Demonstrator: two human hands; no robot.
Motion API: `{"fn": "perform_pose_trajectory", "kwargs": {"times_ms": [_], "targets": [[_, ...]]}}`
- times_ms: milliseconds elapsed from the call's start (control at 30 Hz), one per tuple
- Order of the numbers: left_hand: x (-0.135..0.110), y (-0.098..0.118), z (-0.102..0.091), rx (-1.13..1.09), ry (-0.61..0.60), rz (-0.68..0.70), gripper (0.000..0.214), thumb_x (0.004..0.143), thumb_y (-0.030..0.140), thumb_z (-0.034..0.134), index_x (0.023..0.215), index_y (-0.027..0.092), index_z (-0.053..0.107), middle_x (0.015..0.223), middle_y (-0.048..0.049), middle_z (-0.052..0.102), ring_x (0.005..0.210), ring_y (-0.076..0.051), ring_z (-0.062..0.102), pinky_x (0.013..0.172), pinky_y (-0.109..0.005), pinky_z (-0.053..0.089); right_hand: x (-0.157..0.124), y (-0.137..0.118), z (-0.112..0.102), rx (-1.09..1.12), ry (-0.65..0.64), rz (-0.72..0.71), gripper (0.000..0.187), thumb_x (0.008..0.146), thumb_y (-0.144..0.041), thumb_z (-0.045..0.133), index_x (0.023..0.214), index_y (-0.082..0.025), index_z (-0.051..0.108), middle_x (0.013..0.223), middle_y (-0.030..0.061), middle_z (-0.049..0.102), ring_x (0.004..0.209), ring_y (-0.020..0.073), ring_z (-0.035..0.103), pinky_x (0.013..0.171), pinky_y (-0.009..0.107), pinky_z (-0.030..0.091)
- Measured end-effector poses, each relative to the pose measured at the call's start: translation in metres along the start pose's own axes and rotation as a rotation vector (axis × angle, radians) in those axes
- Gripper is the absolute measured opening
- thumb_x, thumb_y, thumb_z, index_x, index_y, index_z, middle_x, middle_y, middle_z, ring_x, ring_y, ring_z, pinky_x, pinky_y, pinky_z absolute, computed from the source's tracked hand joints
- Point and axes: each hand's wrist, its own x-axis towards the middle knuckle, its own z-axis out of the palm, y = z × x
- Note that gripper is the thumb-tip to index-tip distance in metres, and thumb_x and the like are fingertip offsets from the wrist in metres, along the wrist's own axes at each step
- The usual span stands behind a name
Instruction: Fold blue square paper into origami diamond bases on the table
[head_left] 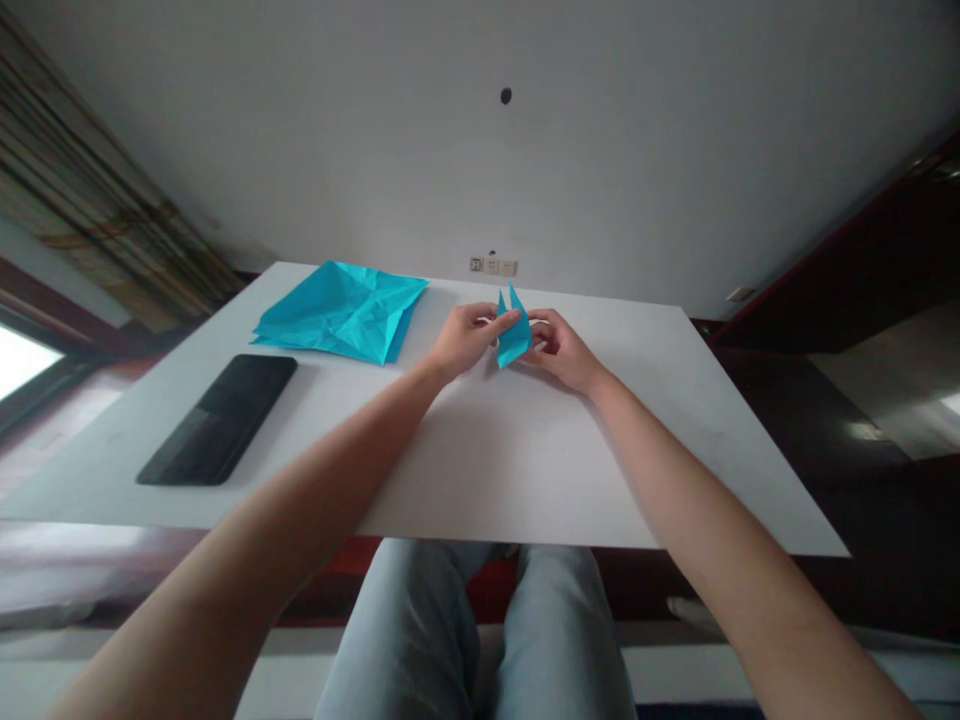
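On the left of the table [517, 455], a black phone [221, 420] lies flat near the front edge, with creased turquoise sheets [337, 310] just beyond it, loosely layered with corners lifting. Both seem set aside so the forearms have room.

Near the middle, toward the far edge, is a small folded turquoise paper [514, 342], held upright with two narrow points up. The left hand [466, 338] pinches it: the thumb presses across its front, apparently to keep the folds together. The right hand [564, 352] is at the paper's right side, fingers curled and partly open, some hidden behind it; whether they grip or only steady it, I cannot tell. Holding it between both hands probably leaves either side within reach.

The table is white and smooth, with soft shadows. Around it, a striped curtain [97, 170] hangs at left, a pale wall [360, 130] with sockets [493, 267] stands ahead, and dark wood furniture [847, 235] is at right.
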Motion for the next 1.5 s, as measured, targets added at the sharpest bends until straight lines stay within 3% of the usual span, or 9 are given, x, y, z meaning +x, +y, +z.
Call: {"fn": "perform_pose_trajectory", "kwargs": {"times_ms": [167, 233, 333, 400, 500, 733, 1067, 1333, 1500], "targets": [[-0.002, -0.006, 0.006, 0.112, -0.032, 0.068, 0.061, 0.104, 0.079, 0.075, 0.087, 0.021, 0.080, 0.105, -0.0099, 0.079, 0.102, -0.024, 0.071, 0.087, -0.035, 0.058, 0.004, 0.000, 0.001, 0.101, 0.019, 0.025, 0.070, 0.076, -0.074, 0.109, 0.115, -0.030, 0.072, 0.102, -0.0010, 0.088, 0.090, 0.0207, 0.078, 0.086, 0.039, 0.063], [-0.003, -0.009, 0.007, 0.067, 0.021, 0.017, 0.062, 0.110, 0.080, 0.067, 0.107, 0.021, 0.083, 0.124, -0.0124, 0.080, 0.108, -0.024, 0.075, 0.089, -0.034, 0.060, 0.005, -0.001, -0.001, 0.144, 0.069, 0.054, 0.073, 0.075, -0.075, 0.109, 0.120, -0.032, 0.071, 0.098, -0.0026, 0.087, 0.087, 0.0204, 0.078, 0.081, 0.037, 0.063], [-0.006, -0.012, 0.008, -0.033, 0.072, -0.072, 0.069, 0.101, 0.075, 0.086, 0.142, 0.020, 0.075, 0.145, -0.0159, 0.078, 0.113, -0.024, 0.080, 0.091, -0.033, 0.063, 0.005, 0.000, -0.003, 0.198, 0.128, 0.085, 0.084, 0.071, -0.072, 0.112, 0.131, -0.035, 0.067, 0.101, -0.0034, 0.088, 0.089, 0.0214, 0.080, 0.083, 0.038, 0.065], [-0.006, -0.014, 0.009, -0.077, 0.002, -0.090, 0.075, 0.094, 0.068, 0.096, 0.144, 0.017, 0.073, 0.138, -0.0168, 0.082, 0.112, -0.025, 0.082, 0.095, -0.035, 0.064, 0.006, 0.000, -0.003, 0.201, 0.119, 0.080, 0.082, 0.070, -0.071, 0.113, 0.127, -0.033, 0.068, 0.101, -0.0027, 0.088, 0.090, 0.0214, 0.081, 0.087, 0.039, 0.066], [-0.006, -0.015, 0.010, -0.080, -0.091, -0.066, 0.058, 0.096, 0.061, 0.095, 0.127, 0.015, 0.079, 0.119, -0.0136, 0.087, 0.101, -0.023, 0.083, 0.092, -0.035, 0.064, 0.006, 0.000, -0.003, 0.174, 0.081, 0.061, 0.072, 0.073, -0.073, 0.111, 0.111, -0.029, 0.068, 0.099, -0.0010, 0.087, 0.091, 0.0204, 0.080, 0.091, 0.039, 0.067], [-0.001, -0.014, 0.009, -0.032, 0.029, -0.029, 0.031, 0.103, 0.046, 0.088, 0.106, 0.018, 0.076, 0.099, -0.0056, 0.085, 0.083, -0.017, 0.081, 0.081, -0.029, 0.064, 0.005, 0.000, -0.005, 0.096, 0.144, 0.040, 0.072, 0.075, -0.073, 0.108, 0.109, -0.031, 0.060, 0.094, -0.0054, 0.074, 0.079, 0.0161, 0.068, 0.064, 0.028, 0.054], [-0.007, -0.008, 0.015, -0.276, -0.080, 0.006, 0.067, 0.080, 0.068, 0.109, 0.106, 0.018, 0.073, 0.104, -0.0055, 0.082, 0.085, -0.018, 0.083, 0.077, -0.032, 0.067, 0.004, -0.004, -0.006, 0.088, 0.139, 0.085, 0.069, 0.068, -0.081, 0.108, 0.094, -0.026, 0.075, 0.093, 0.0009, 0.079, 0.086, 0.0201, 0.073, 0.068, 0.032, 0.060], [-0.006, -0.009, 0.015, -0.157, -0.027, -0.010, 0.056, 0.085, 0.060, 0.106, 0.102, 0.020, 0.071, 0.103, -0.0070, 0.085, 0.096, -0.021, 0.085, 0.082, -0.031, 0.064, 0.002, -0.011, -0.007, 0.107, 0.082, 0.105, 0.050, 0.077, -0.068, 0.105, 0.091, -0.025, 0.083, 0.088, 0.0017, 0.078, 0.086, 0.0187, 0.070, 0.073, 0.032, 0.057], [-0.009, -0.008, 0.014, -0.207, -0.111, -0.043, 0.063, 0.090, 0.071, 0.101, 0.105, 0.020, 0.068, 0.090, -0.0035, 0.082, 0.077, -0.014, 0.078, 0.068, -0.025, 0.055, 0.001, -0.011, -0.005, 0.142, 0.087, 0.100, 0.042, 0.076, -0.054, 0.106, 0.099, -0.026, 0.084, 0.096, 0.0010, 0.082, 0.088, 0.0181, 0.071, 0.071, 0.029, 0.054]]}}
